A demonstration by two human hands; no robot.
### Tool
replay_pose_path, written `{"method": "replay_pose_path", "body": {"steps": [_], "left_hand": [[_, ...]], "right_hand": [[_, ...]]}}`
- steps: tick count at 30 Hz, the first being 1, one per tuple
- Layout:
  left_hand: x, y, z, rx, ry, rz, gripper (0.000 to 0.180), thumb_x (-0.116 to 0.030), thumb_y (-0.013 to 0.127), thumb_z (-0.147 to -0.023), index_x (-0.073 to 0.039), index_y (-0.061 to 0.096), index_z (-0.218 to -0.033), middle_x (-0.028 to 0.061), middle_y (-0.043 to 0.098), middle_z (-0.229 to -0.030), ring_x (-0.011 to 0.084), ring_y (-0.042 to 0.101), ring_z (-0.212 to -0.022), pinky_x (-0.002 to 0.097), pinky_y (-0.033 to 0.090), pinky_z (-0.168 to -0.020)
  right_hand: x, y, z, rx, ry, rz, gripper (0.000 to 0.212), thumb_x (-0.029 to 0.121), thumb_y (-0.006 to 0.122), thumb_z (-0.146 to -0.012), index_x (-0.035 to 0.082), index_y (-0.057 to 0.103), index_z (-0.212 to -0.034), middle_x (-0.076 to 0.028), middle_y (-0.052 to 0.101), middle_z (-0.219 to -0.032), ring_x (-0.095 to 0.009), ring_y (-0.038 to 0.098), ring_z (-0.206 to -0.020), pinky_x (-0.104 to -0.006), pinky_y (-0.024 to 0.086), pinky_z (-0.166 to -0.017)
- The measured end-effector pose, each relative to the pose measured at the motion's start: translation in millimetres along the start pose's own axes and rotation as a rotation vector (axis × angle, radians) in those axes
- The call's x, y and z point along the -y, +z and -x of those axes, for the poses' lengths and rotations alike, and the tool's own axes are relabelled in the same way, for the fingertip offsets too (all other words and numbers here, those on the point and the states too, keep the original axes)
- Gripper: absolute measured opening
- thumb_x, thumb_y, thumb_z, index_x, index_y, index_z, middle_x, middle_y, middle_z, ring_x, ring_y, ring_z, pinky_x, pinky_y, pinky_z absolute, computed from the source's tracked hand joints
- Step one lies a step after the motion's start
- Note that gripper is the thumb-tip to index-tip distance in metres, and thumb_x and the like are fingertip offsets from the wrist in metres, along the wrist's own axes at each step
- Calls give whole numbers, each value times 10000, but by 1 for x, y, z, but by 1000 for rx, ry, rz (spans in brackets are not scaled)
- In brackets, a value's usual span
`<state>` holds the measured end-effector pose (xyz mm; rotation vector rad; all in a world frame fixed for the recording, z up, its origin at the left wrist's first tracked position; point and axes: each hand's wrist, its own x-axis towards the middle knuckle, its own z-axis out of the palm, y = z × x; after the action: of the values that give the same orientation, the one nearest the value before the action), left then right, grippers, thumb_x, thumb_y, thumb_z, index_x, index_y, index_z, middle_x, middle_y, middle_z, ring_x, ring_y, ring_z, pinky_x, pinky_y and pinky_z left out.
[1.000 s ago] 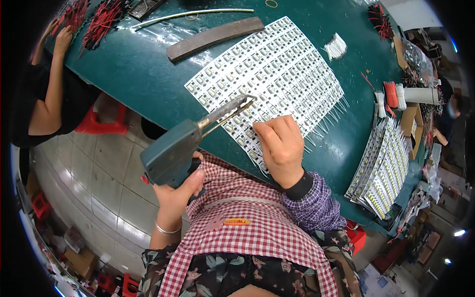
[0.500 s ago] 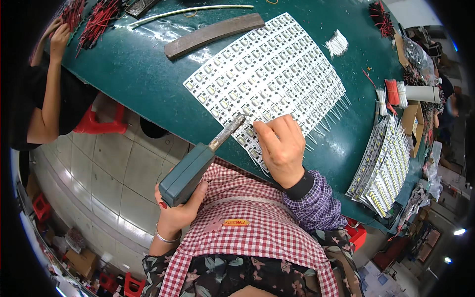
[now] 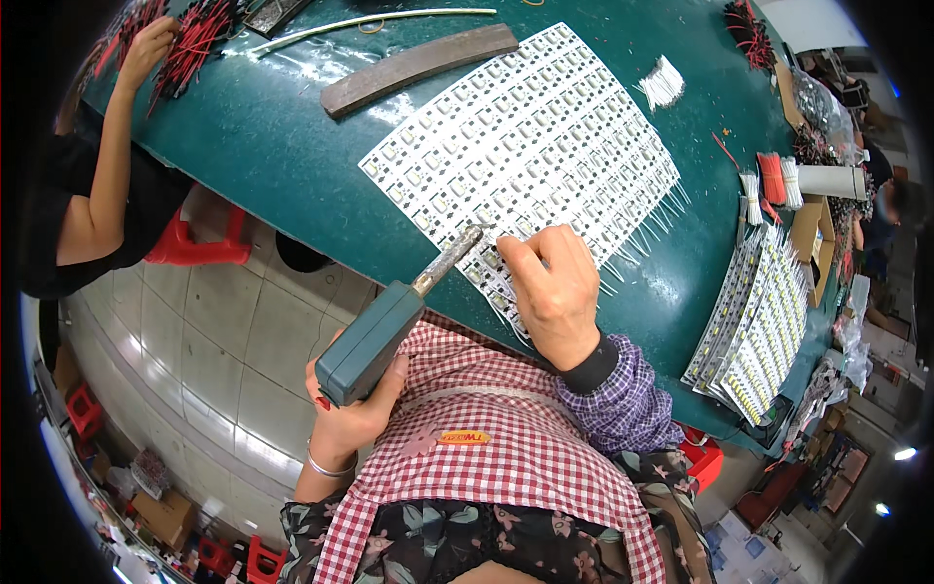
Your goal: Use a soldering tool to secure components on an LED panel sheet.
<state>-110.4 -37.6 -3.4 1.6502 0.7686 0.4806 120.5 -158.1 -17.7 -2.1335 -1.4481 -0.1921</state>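
My left hand (image 3: 355, 414) is closed round a dark green soldering gun (image 3: 370, 341). The gun's metal barrel slants up and right, its tip over the near left part of a white LED panel (image 3: 530, 131). Rows of small LEDs cover the panel, and thin white wires (image 3: 637, 243) stick out along its right edge. Just right of the tip, my right hand (image 3: 555, 292) rests over the panel with thumb and forefinger pinched. Whatever lies between those fingertips is too small to make out.
A curved grey-brown bar (image 3: 418, 70) lies against the panel's far left edge. Beyond it is a white wire bundle (image 3: 664, 84). Stacked LED strips (image 3: 749, 326) and red wires (image 3: 770, 180) are at the right. A co-worker's hand (image 3: 151, 49) reaches over red-black wires (image 3: 199, 49).
At the far left, the co-worker's hand has moved up and right over the wires. My own hands and the soldering gun have hardly moved.
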Motion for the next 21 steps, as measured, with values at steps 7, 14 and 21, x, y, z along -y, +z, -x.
{"method": "replay_pose_path", "body": {"steps": [7,14,21], "left_hand": [[1,-1,1,-8,1,-14,219,-2,808,-811,46,734,-1011,94,701,-862,157,672,-686,270,515,-608],[0,-3,1,-15,43,-68,199,-4,802,-815,43,741,-998,108,706,-852,181,691,-676,280,525,-598],[-7,-3,-3,32,54,-63,211,29,783,-808,53,735,-1012,112,703,-870,174,679,-679,278,515,-598]], "right_hand": [[3,-3,-3,21,-4,27,268,16,690,-766,22,712,-1032,-51,524,-814,-219,545,-765,-361,422,-663],[6,-2,-3,-11,-5,-5,255,3,714,-757,19,726,-1012,-49,502,-769,-220,538,-740,-365,415,-656],[4,3,-2,-41,3,-19,248,-5,706,-743,31,714,-988,-52,490,-767,-226,528,-723,-368,411,-643]]}}
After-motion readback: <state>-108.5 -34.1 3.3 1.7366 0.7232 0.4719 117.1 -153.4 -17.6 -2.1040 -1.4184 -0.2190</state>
